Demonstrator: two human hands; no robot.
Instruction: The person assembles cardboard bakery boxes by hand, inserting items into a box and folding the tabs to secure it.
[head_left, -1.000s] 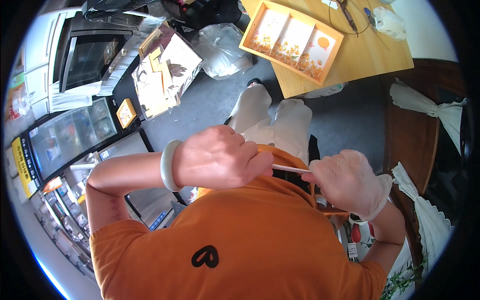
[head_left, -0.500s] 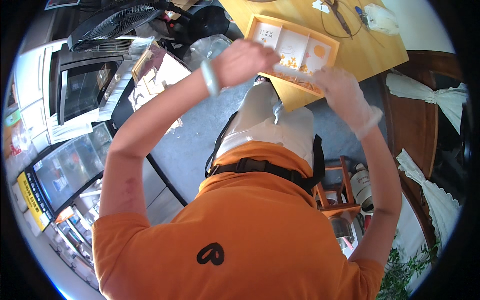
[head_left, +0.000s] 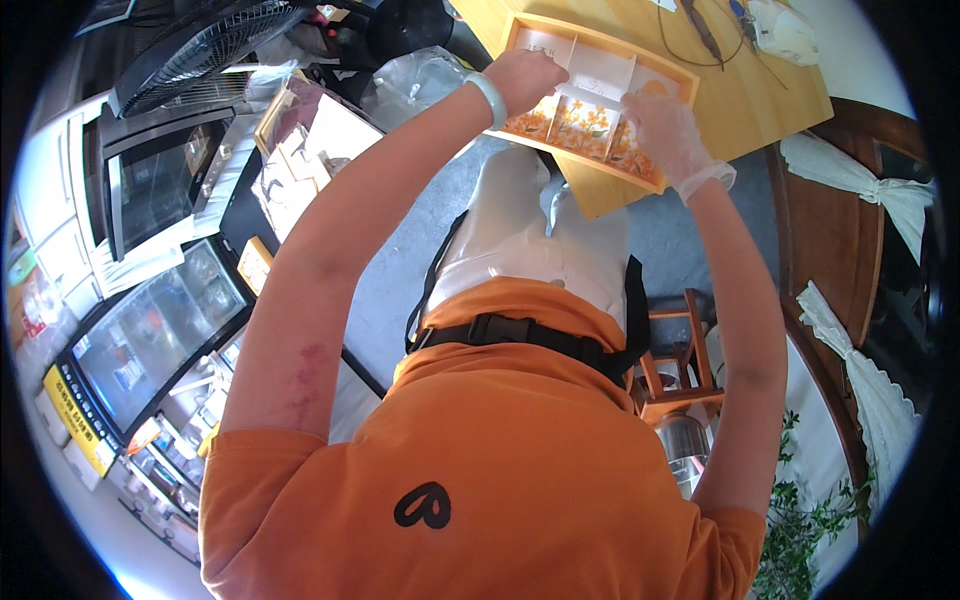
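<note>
Reaching into a wooden compartment tray (head_left: 672, 70) at the desk (head_left: 760, 90) edge, our left hand (head_left: 525, 75) curled, gloved right hand (head_left: 665, 125) loosely open; whether either holds anything, we cannot tell.

The person wears an orange short-sleeved T-shirt (head_left: 480, 480) with a small black heart-like loop mark (head_left: 421, 505) on it. A black strap with a plastic buckle (head_left: 505, 328) runs around the waist, and a thinner black strap trails down along the pale, off-white trousers (head_left: 520, 235). On the left wrist sits a smooth, pale green bangle (head_left: 490, 98). The left hand (head_left: 525, 75) is bare. The right hand (head_left: 665, 130) is covered by a thin, translucent disposable glove (head_left: 700, 170) whose loose, crinkled cuff ends just past the wrist. Both forearms are uncovered below the sleeves.
</note>
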